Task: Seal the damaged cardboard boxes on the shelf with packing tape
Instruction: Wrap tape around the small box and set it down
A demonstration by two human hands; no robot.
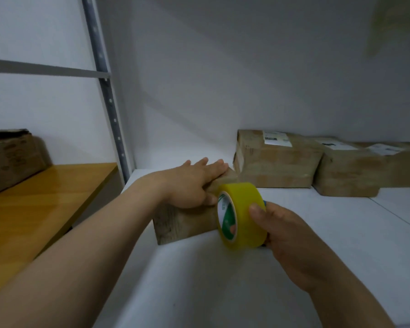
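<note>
Yellow tape roll (242, 209) in right fingers (257, 213), beside box (182, 223) under left hand (189, 183).

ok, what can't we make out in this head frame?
All head view:
1. Top of small box: covered by left hand and tape roll; damage unseen.
2. Tape's free end: hidden behind the roll and right hand.
3. Print on labels of rear boxes: too small, blurred.
4. The yellowish shape, top right: blurred, cut by edge.
</note>
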